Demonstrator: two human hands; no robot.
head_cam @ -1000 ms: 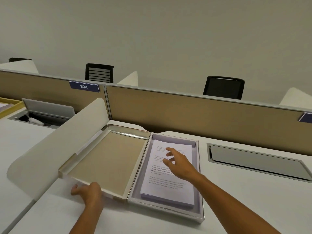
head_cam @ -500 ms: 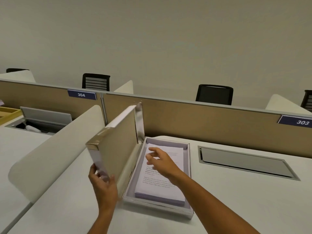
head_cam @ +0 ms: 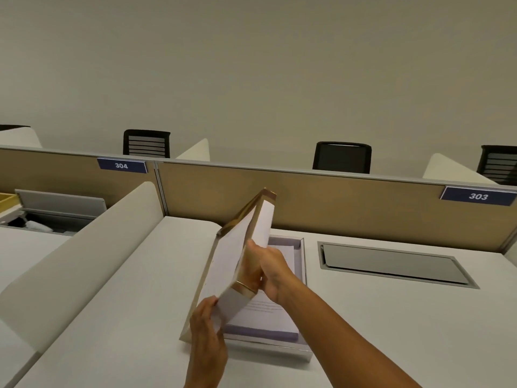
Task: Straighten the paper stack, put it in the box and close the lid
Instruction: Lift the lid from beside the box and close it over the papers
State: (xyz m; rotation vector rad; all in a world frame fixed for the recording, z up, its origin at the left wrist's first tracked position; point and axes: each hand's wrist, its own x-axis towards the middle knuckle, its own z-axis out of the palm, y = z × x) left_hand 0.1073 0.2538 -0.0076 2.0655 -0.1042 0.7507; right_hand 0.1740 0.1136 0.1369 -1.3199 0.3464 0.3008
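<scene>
we lower lid (head_cam: 237, 256) slowly: left hand (head_cam: 207, 334) pinches near corner, right hand (head_cam: 272, 273) grips free edge; align over box (head_cam: 305, 355), paper stack (head_cam: 268, 317) flat inside.

Both hands, the left hand (head_cam: 208, 329) and the right hand (head_cam: 275, 271), are bare, with no rings, watch or gloves, and behind them both forearms show no sleeves.

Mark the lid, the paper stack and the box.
lid (head_cam: 226, 264), head view, white outer face.
paper stack (head_cam: 263, 317), head view, printed top sheet near the front.
box (head_cam: 303, 355), head view, front right rim.
</scene>
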